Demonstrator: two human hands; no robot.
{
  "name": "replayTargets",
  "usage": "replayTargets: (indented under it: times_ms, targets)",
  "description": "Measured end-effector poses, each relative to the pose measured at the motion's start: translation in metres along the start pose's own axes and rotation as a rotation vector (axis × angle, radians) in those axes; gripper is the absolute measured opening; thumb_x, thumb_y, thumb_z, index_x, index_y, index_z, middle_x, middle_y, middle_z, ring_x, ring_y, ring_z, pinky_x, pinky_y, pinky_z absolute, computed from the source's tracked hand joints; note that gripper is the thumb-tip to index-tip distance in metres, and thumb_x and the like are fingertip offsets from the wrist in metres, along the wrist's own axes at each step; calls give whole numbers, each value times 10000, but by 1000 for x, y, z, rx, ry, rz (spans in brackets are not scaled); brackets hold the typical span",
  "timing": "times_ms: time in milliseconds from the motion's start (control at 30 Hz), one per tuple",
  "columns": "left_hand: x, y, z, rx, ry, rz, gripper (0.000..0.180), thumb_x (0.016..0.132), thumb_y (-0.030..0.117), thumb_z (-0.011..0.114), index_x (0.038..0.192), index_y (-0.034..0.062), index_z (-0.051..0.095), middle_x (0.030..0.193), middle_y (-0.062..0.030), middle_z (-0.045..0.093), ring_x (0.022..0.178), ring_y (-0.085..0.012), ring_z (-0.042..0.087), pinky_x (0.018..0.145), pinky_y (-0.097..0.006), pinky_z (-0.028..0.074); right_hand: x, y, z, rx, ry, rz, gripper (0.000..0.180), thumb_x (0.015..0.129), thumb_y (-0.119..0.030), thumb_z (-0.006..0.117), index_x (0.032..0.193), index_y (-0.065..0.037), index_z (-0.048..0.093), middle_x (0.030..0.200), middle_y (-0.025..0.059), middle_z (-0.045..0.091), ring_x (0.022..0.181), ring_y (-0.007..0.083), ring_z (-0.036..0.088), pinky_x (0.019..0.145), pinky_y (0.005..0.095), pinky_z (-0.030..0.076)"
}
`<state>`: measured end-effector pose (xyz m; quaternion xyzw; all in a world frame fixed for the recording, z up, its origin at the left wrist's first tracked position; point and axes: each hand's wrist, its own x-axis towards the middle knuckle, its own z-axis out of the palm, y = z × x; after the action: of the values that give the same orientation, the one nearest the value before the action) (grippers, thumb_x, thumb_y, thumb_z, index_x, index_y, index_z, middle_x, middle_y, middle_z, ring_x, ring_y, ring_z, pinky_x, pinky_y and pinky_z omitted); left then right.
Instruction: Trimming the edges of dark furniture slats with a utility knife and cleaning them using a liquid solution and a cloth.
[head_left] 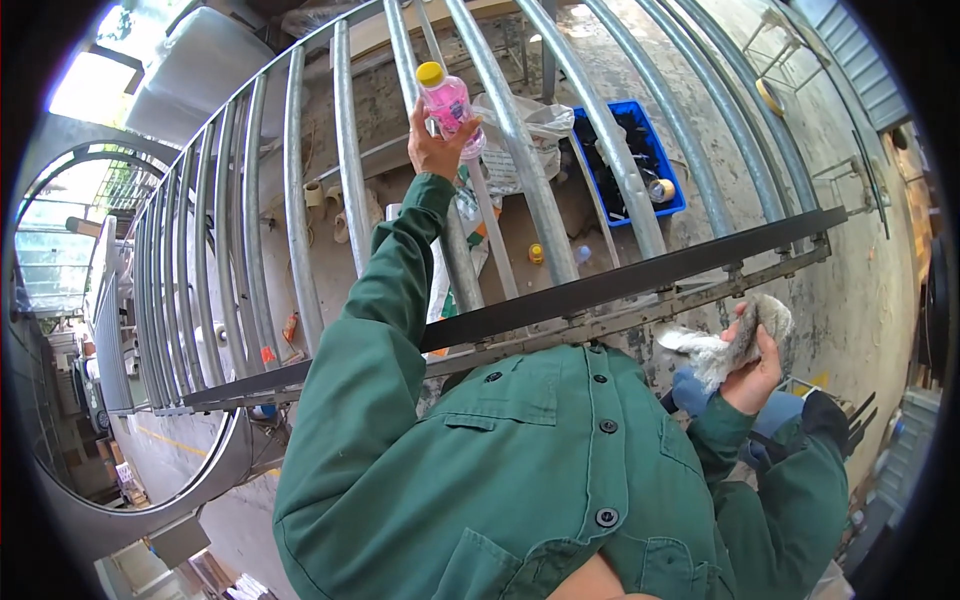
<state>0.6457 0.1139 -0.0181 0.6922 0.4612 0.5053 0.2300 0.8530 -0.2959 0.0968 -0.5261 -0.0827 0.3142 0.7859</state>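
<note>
A clear plastic bottle [450, 105] of pink liquid with a yellow cap stands nearly upright, tipped slightly. My left hand [436, 152] is closed around its lower part, with the arm stretched out over a row of grey metal tubes [510, 130]. At the right, my right hand [757, 378] grips a bunched white and grey rag [738, 345], part of which hangs loose to the left. The rag is just on my side of a long dark flat bar [640, 274] that runs across the near ends of the tubes.
Below the tubes, a blue crate [674, 180] holds dark pieces and a tape roll. Beside it lies a white plastic bag [548, 122]. A small yellow item [536, 253] rests on the floor. A yellow ring [769, 97] is by the rightmost tube. Large curved metal frames [205, 465] stand at left.
</note>
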Motion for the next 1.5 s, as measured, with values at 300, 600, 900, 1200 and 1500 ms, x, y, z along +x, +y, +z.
replayTargets:
  times_ms: [300,600,900,1200,1500]
  targets:
    - [-47,29,-39,-201,-31,-105,456,700,153,762,1074,-5,554,752,5,510,594,-47,462,479,-159,368,16,-4,-25,80,36,-46,364,841,-204,445,1086,56,515,933,165,603,659,170,556,617,292,461]
    - [-146,148,4,35,-1029,468,448,758,458,625,1123,201,580,885,-68,525,610,-231,572,498,-349,458,44,81,-29,-1161,0,-659,200,775,-59,565,954,13,616,893,153,599,735,245,598,635,329,479]
    - [-155,144,33,65,-1121,439,463,775,476,587,1180,255,548,807,-64,546,608,-267,584,488,-376,435,32,99,-1,-1612,70,-723,347,652,35,554,989,-34,598,1093,157,500,971,330,509,810,377,441]
    - [-151,146,38,41,-1222,327,475,781,431,616,1219,267,529,694,-84,596,611,-249,584,543,-353,441,70,88,-17,-1773,243,-657,206,685,-32,548,871,-68,628,1016,173,517,925,321,524,778,417,452]
    - [-148,148,38,-6,-1270,247,465,776,428,626,1198,250,548,615,-128,543,560,-276,556,527,-347,428,90,76,-19,-1839,328,-446,175,726,-38,564,875,-72,649,1090,186,516,978,326,526,789,397,499]
